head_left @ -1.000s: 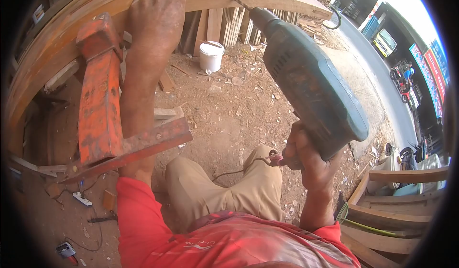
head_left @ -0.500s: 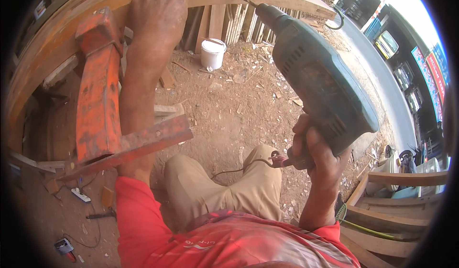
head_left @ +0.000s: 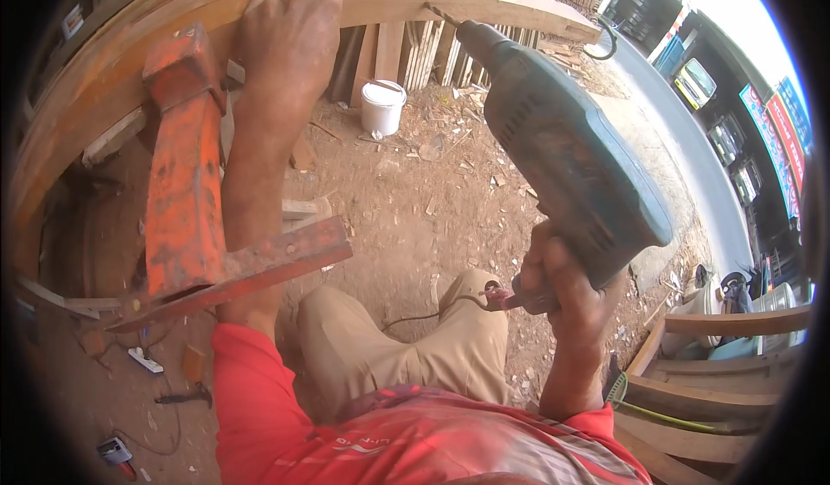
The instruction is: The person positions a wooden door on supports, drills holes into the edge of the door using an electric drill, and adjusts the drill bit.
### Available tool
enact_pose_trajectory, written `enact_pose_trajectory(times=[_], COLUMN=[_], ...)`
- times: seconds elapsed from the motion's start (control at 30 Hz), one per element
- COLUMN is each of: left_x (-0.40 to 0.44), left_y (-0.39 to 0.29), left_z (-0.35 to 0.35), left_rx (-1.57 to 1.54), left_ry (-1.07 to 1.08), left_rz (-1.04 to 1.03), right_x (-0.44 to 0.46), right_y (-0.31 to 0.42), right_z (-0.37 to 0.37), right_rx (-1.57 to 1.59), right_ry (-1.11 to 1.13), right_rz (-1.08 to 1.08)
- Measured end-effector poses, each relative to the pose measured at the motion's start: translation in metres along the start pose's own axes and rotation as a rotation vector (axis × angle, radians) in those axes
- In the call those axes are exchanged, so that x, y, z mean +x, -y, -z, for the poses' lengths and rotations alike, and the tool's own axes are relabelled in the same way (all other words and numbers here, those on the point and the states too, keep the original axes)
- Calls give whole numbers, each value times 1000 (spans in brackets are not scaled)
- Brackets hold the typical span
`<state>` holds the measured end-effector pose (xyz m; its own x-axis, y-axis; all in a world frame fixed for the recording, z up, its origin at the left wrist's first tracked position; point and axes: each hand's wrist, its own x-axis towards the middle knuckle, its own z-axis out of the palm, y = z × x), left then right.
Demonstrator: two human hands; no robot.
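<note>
My right hand [head_left: 566,273] is wrapped around the handle of a blue-green power drill [head_left: 571,148]. The drill points up and left, and the tip of its bit [head_left: 443,14] meets the near side of a long wooden beam [head_left: 493,3]. Whether the bit has entered the wood cannot be made out. Farther left, my left hand [head_left: 294,18] grips the same beam, its fingers curled over the upper edge. Beside my left forearm stands a worn orange metal clamp [head_left: 183,191] with a flat bar across its lower end.
A white bucket [head_left: 381,109] stands on dirt strewn with wood chips. Wooden slats [head_left: 424,48] lean behind it. At lower right lies a wooden frame [head_left: 709,394]; at lower left are a hammer [head_left: 186,396] and a cord. A road [head_left: 666,113] runs along the right.
The view has shifted a little, with the beam and clamp appearing slightly lower. The drill sits slightly farther left, its bit still at the beam. Both hands keep their grips.
</note>
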<state>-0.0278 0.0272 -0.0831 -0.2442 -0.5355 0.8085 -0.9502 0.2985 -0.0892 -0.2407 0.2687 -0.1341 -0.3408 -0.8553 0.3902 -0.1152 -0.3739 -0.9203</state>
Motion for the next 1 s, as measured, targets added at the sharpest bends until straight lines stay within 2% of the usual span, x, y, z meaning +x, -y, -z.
enact_pose_trajectory(times=[0.07,0.1,0.17,0.27,0.37,0.47,0.53,0.57,0.63,0.7,0.77,0.8,0.87,1.0], left_x=[1,1,1,2,1,1,1,0,0,2,2,2,3,7], left_y=[9,10,9,10,9,10,5,5,8,9,11,11,10,14], left_z=[-12,-15,-19,-21,-19,-21,-15,-12,-15,-20,-23,-22,-18,-16], left_rx=[6,9,38,29,21,16,16,16,18,17,42,42,9,68], left_ry=[-93,-97,-255,-323,-316,-284,-197,-116,-127,-144,-291,-293,-138,-217], left_rz=[-86,-86,-129,-149,-139,-132,-91,-47,-53,-64,-122,-124,-70,-123], right_x=[0,-2,-2,-4,-7,-8,-5,-4,-3,-5,-6,-7,-6,1], right_y=[3,7,10,3,-17,-17,-17,-16,-13,-12,-8,-2,1,2], right_z=[-6,-13,-14,0,8,3,-2,-3,-4,-3,-4,-6,-3,7], right_rx=[42,48,53,-27,-162,-235,-2,-1,102,58,13,-35,-83,7], right_ry=[17,-68,-154,-57,63,48,25,29,18,11,0,-9,-18,17], right_rz=[-7,-35,-58,-97,-1,5,130,130,166,164,163,130,99,41])
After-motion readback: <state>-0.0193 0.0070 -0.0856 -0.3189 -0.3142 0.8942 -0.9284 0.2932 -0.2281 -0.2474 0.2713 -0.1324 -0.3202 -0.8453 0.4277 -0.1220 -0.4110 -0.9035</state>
